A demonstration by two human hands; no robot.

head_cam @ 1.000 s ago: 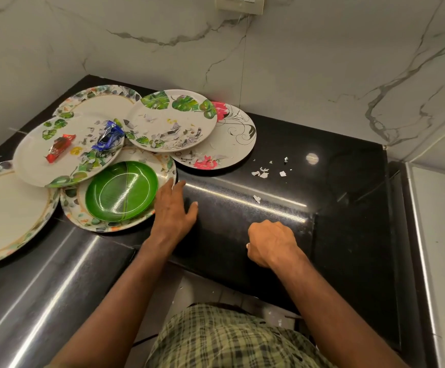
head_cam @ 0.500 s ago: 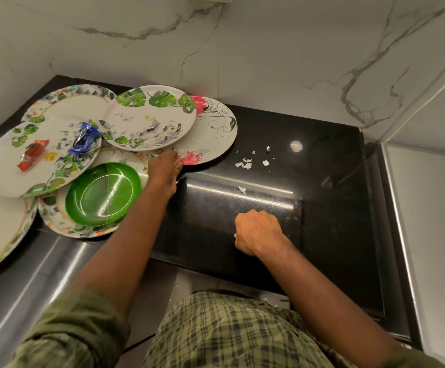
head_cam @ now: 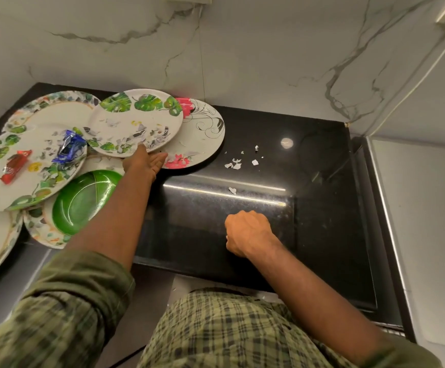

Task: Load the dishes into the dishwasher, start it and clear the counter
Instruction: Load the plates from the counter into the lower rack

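At centre left of the frame the left hand (head_cam: 145, 163) reaches under the near rim of the leaf-print plate (head_cam: 136, 122), apparently gripping it, though its fingers are hidden. This plate overlaps the pink-flower plate (head_cam: 202, 134). Lower centre, the right hand (head_cam: 247, 232) rests clenched on the black counter (head_cam: 322, 208), holding nothing visible.

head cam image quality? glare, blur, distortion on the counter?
Head view: a streak of glare and a round light reflection on the glossy black counter; wide-angle bending at the right wall edges; sleeve at bottom left is soft; plates, left hand and right hand are sharp.
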